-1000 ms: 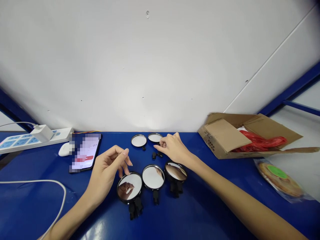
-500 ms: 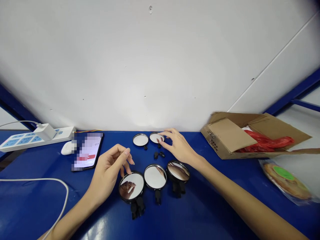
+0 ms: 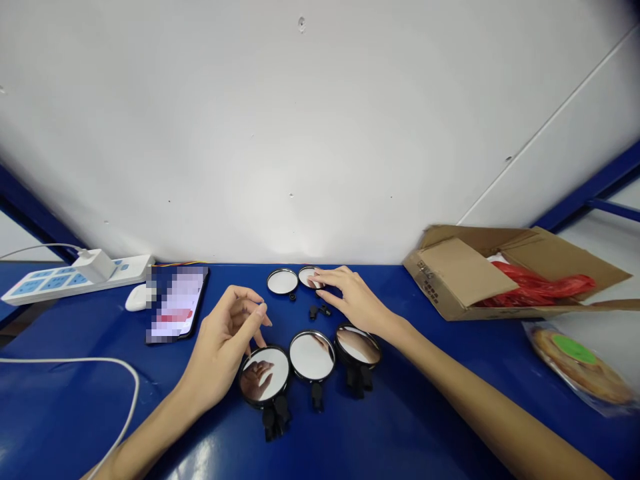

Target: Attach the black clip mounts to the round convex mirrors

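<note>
The hands stand apart. The right hand (image 3: 356, 300) rests its fingertips (image 3: 320, 282) on a small round glass mirror (image 3: 306, 275) at 12 o'clock. The curled left hand (image 3: 225, 343) hovers above a black-framed round mirror (image 3: 264, 375) at 7 o'clock; any pinched item is too small to tell.

Nothing here can be read for certain. The phone (image 3: 176, 304) by the worktop's back edge has a pixelated screen. The cardboard box (image 3: 463, 277) at the back right corner bears small dark printed marks, too small to make out. The green label (image 3: 574, 349) on the packet (image 3: 580, 373) shows no legible writing.
</note>
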`<state>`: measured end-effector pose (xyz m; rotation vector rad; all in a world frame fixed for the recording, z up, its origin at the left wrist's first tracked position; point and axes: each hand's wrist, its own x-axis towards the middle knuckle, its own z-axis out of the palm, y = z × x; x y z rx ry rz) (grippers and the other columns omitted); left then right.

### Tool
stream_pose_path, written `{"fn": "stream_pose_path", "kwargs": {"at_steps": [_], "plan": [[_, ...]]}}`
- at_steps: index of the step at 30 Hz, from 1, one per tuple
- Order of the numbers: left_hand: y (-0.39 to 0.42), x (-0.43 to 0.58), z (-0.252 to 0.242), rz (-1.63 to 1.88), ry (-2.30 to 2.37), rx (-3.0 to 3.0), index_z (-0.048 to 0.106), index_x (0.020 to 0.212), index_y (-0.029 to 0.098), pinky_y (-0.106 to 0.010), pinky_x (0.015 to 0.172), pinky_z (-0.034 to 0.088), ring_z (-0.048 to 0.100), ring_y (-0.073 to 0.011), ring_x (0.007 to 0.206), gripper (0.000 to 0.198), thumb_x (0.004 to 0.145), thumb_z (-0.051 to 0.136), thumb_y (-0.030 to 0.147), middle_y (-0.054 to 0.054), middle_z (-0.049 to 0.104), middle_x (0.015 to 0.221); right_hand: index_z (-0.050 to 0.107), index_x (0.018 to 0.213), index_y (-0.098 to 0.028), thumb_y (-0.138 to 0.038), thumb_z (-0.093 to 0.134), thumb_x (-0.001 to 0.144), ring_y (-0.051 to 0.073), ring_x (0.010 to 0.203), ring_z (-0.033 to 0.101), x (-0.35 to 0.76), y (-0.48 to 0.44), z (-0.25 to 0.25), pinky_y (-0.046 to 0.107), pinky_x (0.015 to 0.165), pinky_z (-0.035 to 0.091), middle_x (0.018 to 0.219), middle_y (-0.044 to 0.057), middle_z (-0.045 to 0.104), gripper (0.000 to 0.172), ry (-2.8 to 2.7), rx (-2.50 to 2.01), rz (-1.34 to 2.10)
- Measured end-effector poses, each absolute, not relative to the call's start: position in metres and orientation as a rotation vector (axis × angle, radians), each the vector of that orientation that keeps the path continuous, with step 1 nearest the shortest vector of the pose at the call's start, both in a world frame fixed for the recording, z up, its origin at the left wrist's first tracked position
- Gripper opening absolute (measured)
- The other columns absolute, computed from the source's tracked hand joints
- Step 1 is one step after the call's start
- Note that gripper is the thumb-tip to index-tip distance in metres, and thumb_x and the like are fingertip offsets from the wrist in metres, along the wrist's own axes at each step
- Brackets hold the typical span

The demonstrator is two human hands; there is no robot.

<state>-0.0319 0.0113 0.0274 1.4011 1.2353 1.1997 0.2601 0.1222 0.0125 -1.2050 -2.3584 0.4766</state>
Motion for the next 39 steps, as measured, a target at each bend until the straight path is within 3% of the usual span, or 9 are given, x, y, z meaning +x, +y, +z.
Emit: {"fn": "stream_pose_path", "kwargs": {"at_steps": [4,7,9,11,14,24,30,35,39], "plan": [[0.012,-0.033,0.025,1.154,1.305,1.517,0.056,0.132,0.031,-0.035,0.076,0.054,0.07,-0.0197,0.086,0.042,0.104,0.083,0.047,0.0,0.074,0.11,0.064,0.163,-0.037,-0.037,0.057,0.116,0.037,0.147,0.06,0.258,0.117,0.016,0.066,0.121,0.046,0.169,0.006,0.064,0.047,-2.306,-1.21,0.443],[0.015,-0.044,0.034,0.976,1.186,1.647,0.063,0.132,0.032,-0.045,0.108,0.051,0.069,-0.026,0.117,0.05,0.095,0.093,0.043,-0.003,0.074,0.124,0.064,0.163,-0.033,-0.038,0.055,0.118,0.036,0.146,0.06,0.261,0.105,0.025,0.066,0.122,0.045,0.166,0.008,0.066,0.046,-2.244,-1.226,0.401],[0.018,-0.056,0.042,0.774,1.022,1.643,0.063,0.144,0.037,-0.052,0.126,0.04,0.062,-0.0329,0.141,0.078,0.08,0.106,0.042,-0.005,0.071,0.143,0.067,0.158,-0.033,-0.035,0.056,0.118,0.033,0.14,0.064,0.266,0.09,0.032,0.06,0.118,0.049,0.158,0.007,0.073,0.042,-2.223,-1.212,0.387],[0.022,-0.068,0.046,0.554,0.881,1.621,0.061,0.153,0.042,-0.056,0.131,0.037,0.053,-0.0401,0.155,0.113,0.055,0.117,0.034,-0.005,0.064,0.16,0.072,0.151,-0.034,-0.033,0.059,0.117,0.031,0.126,0.07,0.271,0.073,0.036,0.055,0.109,0.053,0.141,0.006,0.081,0.037,-2.202,-1.196,0.383],[0.026,-0.078,0.045,0.358,0.787,1.577,0.063,0.154,0.044,-0.059,0.13,0.04,0.052,-0.0466,0.157,0.125,0.043,0.117,0.024,-0.005,0.059,0.169,0.077,0.14,-0.034,-0.03,0.059,0.117,0.027,0.108,0.072,0.276,0.051,0.035,0.048,0.097,0.052,0.122,0.004,0.084,0.03,-2.084,-1.164,0.302],[0.029,-0.07,0.045,0.364,0.894,1.683,0.075,0.135,0.036,-0.053,0.116,0.054,0.067,-0.0397,0.137,0.083,0.057,0.1,0.017,-0.003,0.07,0.155,0.069,0.144,-0.028,-0.012,0.056,0.116,0.023,0.097,0.068,0.267,0.038,0.03,0.044,0.09,0.046,0.107,0.001,0.082,0.035,-2.063,-0.944,0.149],[0.032,-0.079,0.049,0.384,0.876,1.68,0.074,0.141,0.036,-0.049,0.113,0.055,0.071,-0.0369,0.131,0.089,0.059,0.102,0.016,-0.002,0.077,0.143,0.07,0.14,-0.022,-0.008,0.056,0.113,0.021,0.089,0.063,0.253,0.022,0.033,0.041,0.085,0.042,0.097,0.002,0.077,0.033,-2.141,-0.823,0.166],[0.025,-0.071,0.05,0.548,0.851,1.718,0.072,0.144,0.036,-0.054,0.125,0.045,0.064,-0.039,0.14,0.088,0.064,0.107,0.025,-0.004,0.072,0.147,0.072,0.133,-0.016,-0.028,0.062,0.113,0.022,0.083,0.057,0.245,0.011,0.043,0.04,0.076,0.036,0.089,0.003,0.071,0.025,-2.201,-0.693,0.135],[0.012,-0.034,0.052,0.847,0.931,1.76,0.068,0.15,0.037,-0.052,0.122,0.05,0.065,-0.0364,0.138,0.082,0.077,0.105,0.03,-0.008,0.065,0.15,0.072,0.117,-0.016,-0.051,0.06,0.114,0.022,0.078,0.053,0.243,0.007,0.048,0.04,0.074,0.034,0.083,0.002,0.066,0.037,-2.175,-0.648,0.069]]}}
